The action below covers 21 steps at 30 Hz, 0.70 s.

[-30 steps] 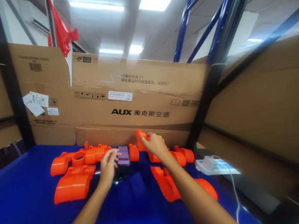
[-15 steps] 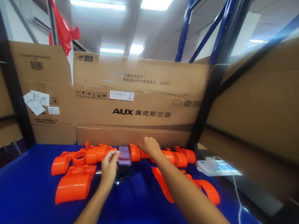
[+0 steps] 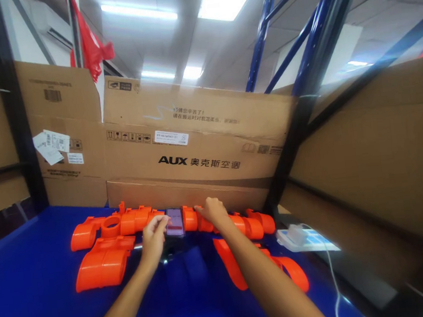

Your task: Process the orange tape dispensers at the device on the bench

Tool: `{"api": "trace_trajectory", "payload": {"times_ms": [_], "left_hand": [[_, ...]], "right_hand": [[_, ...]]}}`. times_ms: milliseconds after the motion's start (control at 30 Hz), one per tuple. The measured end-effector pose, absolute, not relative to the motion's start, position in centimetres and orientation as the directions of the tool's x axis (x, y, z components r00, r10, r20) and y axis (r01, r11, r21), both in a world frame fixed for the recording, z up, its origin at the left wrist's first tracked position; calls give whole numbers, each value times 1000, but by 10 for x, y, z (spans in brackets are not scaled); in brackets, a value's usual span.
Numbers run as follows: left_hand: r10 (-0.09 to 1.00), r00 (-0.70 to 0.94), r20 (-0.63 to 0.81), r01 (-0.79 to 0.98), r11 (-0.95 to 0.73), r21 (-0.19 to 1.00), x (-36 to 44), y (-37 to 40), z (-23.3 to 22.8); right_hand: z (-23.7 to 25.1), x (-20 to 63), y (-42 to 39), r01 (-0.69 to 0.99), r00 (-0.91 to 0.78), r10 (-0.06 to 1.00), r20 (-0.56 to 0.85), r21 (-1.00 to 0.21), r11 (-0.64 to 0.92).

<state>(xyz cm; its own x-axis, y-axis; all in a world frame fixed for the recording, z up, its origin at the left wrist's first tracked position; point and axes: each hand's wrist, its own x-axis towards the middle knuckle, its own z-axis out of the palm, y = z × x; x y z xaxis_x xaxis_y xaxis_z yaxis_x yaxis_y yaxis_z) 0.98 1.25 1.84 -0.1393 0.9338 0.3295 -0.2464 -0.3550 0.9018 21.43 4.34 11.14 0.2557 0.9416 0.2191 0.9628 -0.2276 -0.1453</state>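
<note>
Phone (image 3: 175,222) and orange plastic parts at the back of the blue worktop (image 3: 39,282), both hands on them.

Head view: the left hand (image 3: 154,237) touches the phone's left edge with loosely curled fingers, not clasping it; the phone stands amid a row of orange parts (image 3: 127,222) before the cardboard boxes (image 3: 195,150). The right hand (image 3: 211,211) rests fingers-down on the orange part (image 3: 197,222) just right of the phone; whether it grips, I cannot tell. A white power strip (image 3: 298,235) lies well to the right.
</note>
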Motion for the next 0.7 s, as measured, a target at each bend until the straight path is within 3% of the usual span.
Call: {"api": "trace_trajectory", "payload": {"times_ms": [700], "left_hand": [[939,-153,307,-255,-337,906,8,16,17]], "right_hand": [[110,254,39,947,321,938,130,-70,-315]]}}
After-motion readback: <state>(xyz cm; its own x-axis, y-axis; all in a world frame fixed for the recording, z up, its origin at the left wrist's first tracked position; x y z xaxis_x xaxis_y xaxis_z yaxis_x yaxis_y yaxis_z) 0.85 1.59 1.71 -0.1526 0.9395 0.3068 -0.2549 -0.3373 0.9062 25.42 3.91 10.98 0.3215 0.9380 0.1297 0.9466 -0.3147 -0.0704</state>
